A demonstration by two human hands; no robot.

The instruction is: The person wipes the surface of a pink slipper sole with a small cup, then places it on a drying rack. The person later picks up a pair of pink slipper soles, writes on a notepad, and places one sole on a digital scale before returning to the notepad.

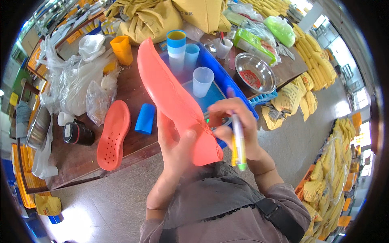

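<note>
My left hand [172, 146] is wrapped around a coral-coloured shoe sole [168, 93], held tilted on its edge in front of me. A rough, ragged line runs along its side near the lower end. Close to that edge, my right hand [243, 121] is closed around a slim pen-like tool [239, 143], white and yellow with a green end, which points down. Its other tip is blurred. On the table to the left lies a second coral sole [114, 133] with small holes. A blue cup [145, 119] rests on its side between that sole and my left hand.
Behind the held sole, a blue tray [221, 71] contains a frosted cup [203, 82] and stacked cups [176, 50]. Right of it stands a metal bowl [265, 67] with red bits. Plastic bags [69, 81], a black mug [78, 133] and an orange cup [121, 50] occupy the left.
</note>
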